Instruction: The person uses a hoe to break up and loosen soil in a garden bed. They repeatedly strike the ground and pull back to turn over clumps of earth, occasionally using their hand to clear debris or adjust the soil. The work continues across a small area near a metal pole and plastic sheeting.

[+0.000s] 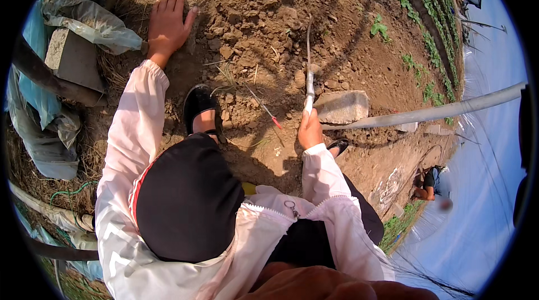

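Observation:
My left hand (169, 22) lies palm down on the brown soil at the upper left, its fingers apart and holding nothing. In my right hand (310, 129) is the white-wrapped handle of a thin, slightly curved metal tool (309, 47); its narrow end reaches the loose soil. What kind of tool it is, I cannot tell. Between my hands, a thin rod with a red tip (276, 121) lies on the ground beside some dry stalks. A flat pale stone block (343, 107) sits just right of my right hand.
A grey pole (438, 111) slants up rightward from beside my right hand. Plastic sheeting (94, 26), a concrete block (75, 60) and a dark bent pole (54, 76) are at the left. Green seedlings (379, 28) grow at the upper right. Another person (429, 184) is farther off at the right.

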Action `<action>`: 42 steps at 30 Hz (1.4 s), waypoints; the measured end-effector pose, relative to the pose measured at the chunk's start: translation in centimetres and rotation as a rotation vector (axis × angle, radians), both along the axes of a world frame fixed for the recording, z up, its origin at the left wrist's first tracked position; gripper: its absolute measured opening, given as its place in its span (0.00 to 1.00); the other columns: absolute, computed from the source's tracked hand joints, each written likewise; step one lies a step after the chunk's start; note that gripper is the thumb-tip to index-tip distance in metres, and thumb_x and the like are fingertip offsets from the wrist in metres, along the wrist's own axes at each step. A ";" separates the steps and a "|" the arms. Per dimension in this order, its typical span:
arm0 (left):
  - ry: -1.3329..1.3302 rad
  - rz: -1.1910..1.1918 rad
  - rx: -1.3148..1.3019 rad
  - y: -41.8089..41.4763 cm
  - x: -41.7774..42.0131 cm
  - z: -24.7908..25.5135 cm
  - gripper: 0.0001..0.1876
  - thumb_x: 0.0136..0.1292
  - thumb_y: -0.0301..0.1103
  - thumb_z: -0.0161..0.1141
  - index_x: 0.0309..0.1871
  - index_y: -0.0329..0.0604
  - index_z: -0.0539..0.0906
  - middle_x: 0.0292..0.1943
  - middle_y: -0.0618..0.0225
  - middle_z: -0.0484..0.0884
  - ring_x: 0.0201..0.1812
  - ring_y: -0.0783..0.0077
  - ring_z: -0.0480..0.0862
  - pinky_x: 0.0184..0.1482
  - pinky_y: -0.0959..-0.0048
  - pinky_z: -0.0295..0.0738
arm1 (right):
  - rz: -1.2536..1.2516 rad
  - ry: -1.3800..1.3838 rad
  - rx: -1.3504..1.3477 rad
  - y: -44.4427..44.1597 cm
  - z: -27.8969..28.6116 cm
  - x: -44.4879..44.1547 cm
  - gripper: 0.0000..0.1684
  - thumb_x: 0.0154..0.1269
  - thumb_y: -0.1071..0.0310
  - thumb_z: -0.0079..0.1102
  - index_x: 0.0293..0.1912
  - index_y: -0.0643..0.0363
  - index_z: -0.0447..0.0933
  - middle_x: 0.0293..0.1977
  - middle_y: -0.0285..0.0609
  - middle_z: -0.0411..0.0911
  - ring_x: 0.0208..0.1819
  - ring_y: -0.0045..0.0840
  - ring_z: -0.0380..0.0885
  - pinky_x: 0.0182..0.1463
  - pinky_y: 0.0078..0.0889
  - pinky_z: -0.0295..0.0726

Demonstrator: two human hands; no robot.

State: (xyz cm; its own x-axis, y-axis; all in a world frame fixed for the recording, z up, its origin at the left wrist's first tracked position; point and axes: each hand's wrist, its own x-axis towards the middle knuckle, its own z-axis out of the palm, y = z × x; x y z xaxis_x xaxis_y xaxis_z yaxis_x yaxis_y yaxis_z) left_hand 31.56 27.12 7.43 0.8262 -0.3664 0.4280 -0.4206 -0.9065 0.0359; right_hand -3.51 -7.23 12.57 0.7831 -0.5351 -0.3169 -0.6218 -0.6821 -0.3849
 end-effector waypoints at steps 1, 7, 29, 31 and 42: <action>-0.004 0.002 0.005 0.0 0.0 0.0 0.30 0.80 0.54 0.54 0.71 0.38 0.77 0.72 0.55 0.78 0.74 0.54 0.73 0.76 0.55 0.64 | -0.037 0.058 -0.028 1.5 1.0 -1.9 0.16 0.85 0.56 0.46 0.54 0.60 0.71 0.35 0.67 0.81 0.40 0.68 0.79 0.41 0.65 0.73; -0.008 -0.022 0.001 0.0 -0.3 0.2 0.29 0.80 0.53 0.53 0.69 0.36 0.79 0.71 0.54 0.80 0.73 0.51 0.75 0.75 0.55 0.67 | -0.168 -0.208 -0.028 0.9 0.7 -0.3 0.16 0.85 0.55 0.46 0.52 0.59 0.70 0.30 0.65 0.80 0.36 0.68 0.79 0.37 0.65 0.72; -0.033 -0.038 -0.034 0.1 0.1 0.0 0.27 0.81 0.50 0.55 0.68 0.37 0.80 0.68 0.54 0.81 0.71 0.50 0.77 0.73 0.54 0.70 | -0.146 0.111 -0.020 4.9 1.1 -7.6 0.17 0.85 0.55 0.46 0.55 0.59 0.70 0.33 0.70 0.81 0.38 0.68 0.81 0.39 0.66 0.76; -0.033 -0.033 -0.017 0.2 0.1 -0.3 0.27 0.81 0.51 0.55 0.68 0.37 0.80 0.68 0.54 0.81 0.71 0.50 0.77 0.73 0.54 0.70 | -0.215 0.025 0.010 5.3 1.5 -8.6 0.16 0.85 0.55 0.47 0.54 0.58 0.71 0.32 0.68 0.81 0.37 0.67 0.81 0.38 0.65 0.76; -0.044 -0.052 -0.038 0.2 0.4 -0.1 0.27 0.80 0.51 0.54 0.68 0.38 0.81 0.69 0.54 0.81 0.71 0.50 0.77 0.73 0.55 0.70 | -0.224 -0.120 0.108 -3.1 -6.2 5.3 0.25 0.84 0.50 0.48 0.43 0.64 0.78 0.36 0.65 0.83 0.42 0.64 0.82 0.46 0.60 0.78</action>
State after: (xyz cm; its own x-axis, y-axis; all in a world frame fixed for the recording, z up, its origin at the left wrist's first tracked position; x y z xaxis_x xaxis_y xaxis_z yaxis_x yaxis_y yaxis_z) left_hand 31.99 27.33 7.31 0.7869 -0.3908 0.4776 -0.4687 -0.8819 0.0507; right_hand 1.74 -10.36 6.42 0.6842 -0.6673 -0.2941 -0.6983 -0.4833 -0.5280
